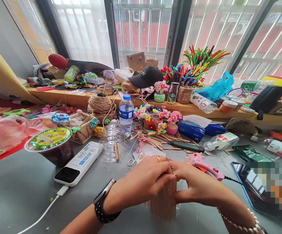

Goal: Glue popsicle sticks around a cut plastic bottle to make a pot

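Note:
My left hand (144, 180) and my right hand (196, 185) meet over a panel of wooden craft sticks (162, 203) standing side by side on the grey table (21, 191). Both hands have their fingers closed on the panel's top edge, fingertips touching each other. The left wrist wears a black watch, a ring sits on one finger, and the right wrist has a bead bracelet. A pink hot glue gun (203, 164) lies just behind my right hand, its cord running right.
A white power bank (79, 162) with a cable, a cut clear plastic bottle (113, 143), small scissors (133, 160), loose sticks and a utility knife (185, 146) lie ahead. A tablet (258, 185) sits at right. The shelf behind holds yarn flowers, twine, a water bottle (125, 113) and pipe cleaners.

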Available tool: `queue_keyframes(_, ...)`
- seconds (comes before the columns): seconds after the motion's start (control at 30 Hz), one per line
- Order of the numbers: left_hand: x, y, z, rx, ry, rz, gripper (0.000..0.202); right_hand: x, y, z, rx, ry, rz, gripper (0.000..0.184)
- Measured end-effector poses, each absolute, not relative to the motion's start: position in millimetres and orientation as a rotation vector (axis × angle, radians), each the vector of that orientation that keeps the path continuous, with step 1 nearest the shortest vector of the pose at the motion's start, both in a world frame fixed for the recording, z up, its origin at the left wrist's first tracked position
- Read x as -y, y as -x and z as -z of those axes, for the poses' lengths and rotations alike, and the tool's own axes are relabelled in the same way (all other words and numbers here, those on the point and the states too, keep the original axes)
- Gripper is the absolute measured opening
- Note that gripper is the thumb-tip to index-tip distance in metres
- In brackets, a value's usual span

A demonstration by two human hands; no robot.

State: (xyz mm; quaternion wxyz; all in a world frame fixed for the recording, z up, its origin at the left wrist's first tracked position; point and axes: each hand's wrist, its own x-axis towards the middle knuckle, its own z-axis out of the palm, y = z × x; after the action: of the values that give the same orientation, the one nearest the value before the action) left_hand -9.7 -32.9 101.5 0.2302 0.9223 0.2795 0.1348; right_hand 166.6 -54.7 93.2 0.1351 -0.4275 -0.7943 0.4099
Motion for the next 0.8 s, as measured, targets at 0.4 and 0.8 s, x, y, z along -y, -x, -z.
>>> queue_keyframes(0.4, -19.8, 45.3, -91.1, -1.616, -2.559, -0.284, 0.017, 66.5, -160.4, -80.9, 2.610, 1.205, -0.977, 0.015)
queue_keyframes(0.8, -37.6, 27.7, -34.1, -1.433, -2.663, -0.010, 0.019, 64.9, -150.8, -82.5, 2.579, 1.487, -0.834, 0.022)
